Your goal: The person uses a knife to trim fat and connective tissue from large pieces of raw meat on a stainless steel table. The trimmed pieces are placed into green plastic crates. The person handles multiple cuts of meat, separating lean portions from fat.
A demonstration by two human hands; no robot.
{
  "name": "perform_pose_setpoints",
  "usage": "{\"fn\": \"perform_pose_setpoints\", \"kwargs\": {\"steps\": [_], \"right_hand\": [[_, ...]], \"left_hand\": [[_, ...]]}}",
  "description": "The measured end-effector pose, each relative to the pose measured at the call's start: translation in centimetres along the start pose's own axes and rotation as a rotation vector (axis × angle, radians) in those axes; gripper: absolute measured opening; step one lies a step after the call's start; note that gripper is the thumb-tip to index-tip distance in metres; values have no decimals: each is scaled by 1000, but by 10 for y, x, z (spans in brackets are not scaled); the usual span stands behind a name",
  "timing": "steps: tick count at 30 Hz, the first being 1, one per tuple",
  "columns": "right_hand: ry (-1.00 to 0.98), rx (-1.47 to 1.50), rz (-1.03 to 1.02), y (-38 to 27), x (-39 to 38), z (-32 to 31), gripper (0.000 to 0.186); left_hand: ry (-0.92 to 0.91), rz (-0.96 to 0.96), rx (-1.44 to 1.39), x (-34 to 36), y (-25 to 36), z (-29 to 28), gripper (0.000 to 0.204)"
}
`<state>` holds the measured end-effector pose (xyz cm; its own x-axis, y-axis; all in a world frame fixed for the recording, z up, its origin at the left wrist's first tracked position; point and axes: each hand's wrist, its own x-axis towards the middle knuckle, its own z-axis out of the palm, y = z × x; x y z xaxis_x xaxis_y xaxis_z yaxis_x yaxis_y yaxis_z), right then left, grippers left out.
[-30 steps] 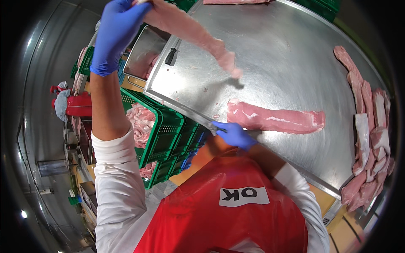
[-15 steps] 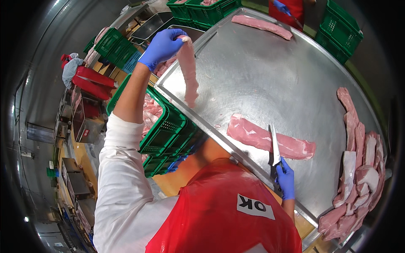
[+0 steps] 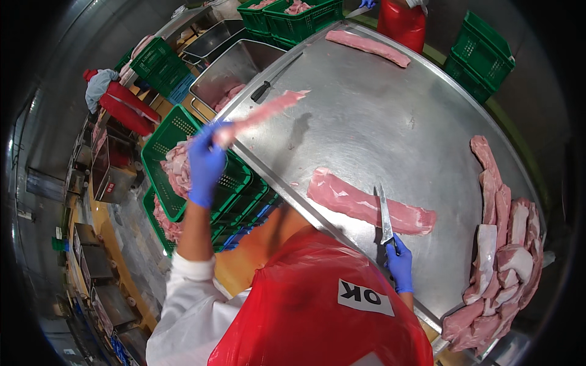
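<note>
Table (image 3: 390, 122): steel, spread ahead of me.
Green crate (image 3: 174, 125): piled with meat pieces (image 3: 177, 168), below my left grip (image 3: 206, 165).
Loin (image 3: 348, 198): flat on the table, just beyond my right grip (image 3: 400, 265).
Meat strip (image 3: 268, 113): pinched near one end in my left grip, the rest blurred over the table.
Knife (image 3: 385, 216): handle wrapped in my right grip, blade over the loin; whether they touch, I cannot tell.

We see the steel table (image 3: 378, 122) gleaming, softly shadowed on its left, the meat strip (image 3: 265, 115) motion-blurred over its left edge, dark distortion beyond it.
</note>
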<state>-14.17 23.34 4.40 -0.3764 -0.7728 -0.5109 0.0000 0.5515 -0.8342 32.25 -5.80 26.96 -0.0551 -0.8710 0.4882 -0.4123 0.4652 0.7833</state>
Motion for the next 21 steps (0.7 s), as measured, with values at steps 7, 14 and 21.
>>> {"fn": "perform_pose_setpoints", "kwargs": {"steps": [7, 14, 21], "right_hand": [[144, -401, -396, 38, 52, 1, 52], [230, -887, -375, 20, 45, -6, 58], [307, -929, -318, 38, 33, 1, 55]], "left_hand": [[-388, -243, 286, -225, -154, 119, 24], [-295, -250, 326, -242, -154, 137, 25], [-282, -234, 293, -245, -145, 147, 27]]}}
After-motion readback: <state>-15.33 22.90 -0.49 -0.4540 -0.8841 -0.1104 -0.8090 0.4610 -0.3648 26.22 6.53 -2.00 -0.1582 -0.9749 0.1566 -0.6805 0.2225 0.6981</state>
